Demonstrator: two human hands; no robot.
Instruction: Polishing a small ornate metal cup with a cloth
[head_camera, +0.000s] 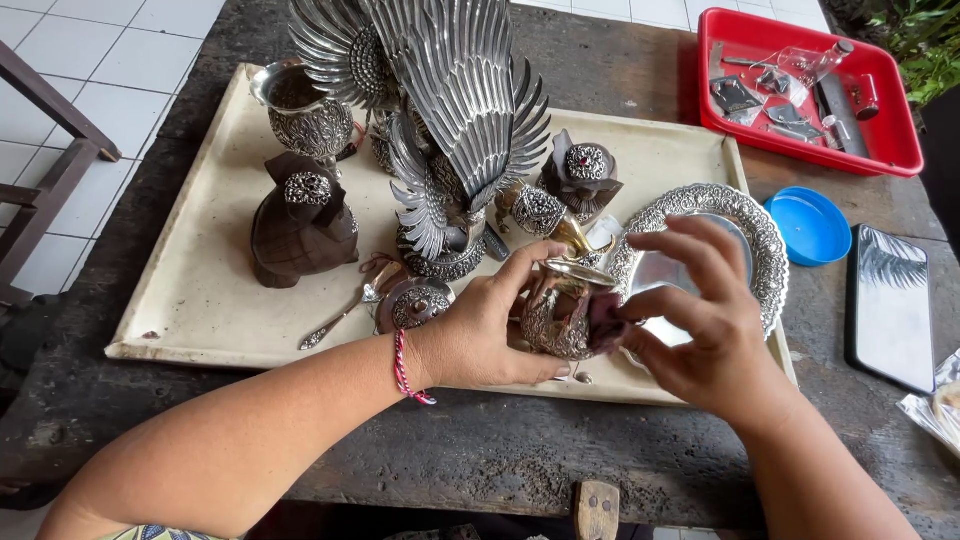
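Two hands on one ornate silver cup (562, 318) | left hand (480, 335) grips its side | right hand (700, 320) pinches its edge

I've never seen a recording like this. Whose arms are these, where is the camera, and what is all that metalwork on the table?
There is no machine here. A person wears a camera on the head, so the single picture looks down at that person's own two bare hands. The left hand, with a red cord at the wrist, cradles a small ornate silver cup. The right hand touches the cup's side; something dark sits under its fingers, but I cannot tell what. They work over a cream tray on a dark wooden table. On the tray stand a big silver winged bird, a silver goblet, a dark brown carved container and an embossed silver plate. To the right lie a blue lid and a red bin of small bits.
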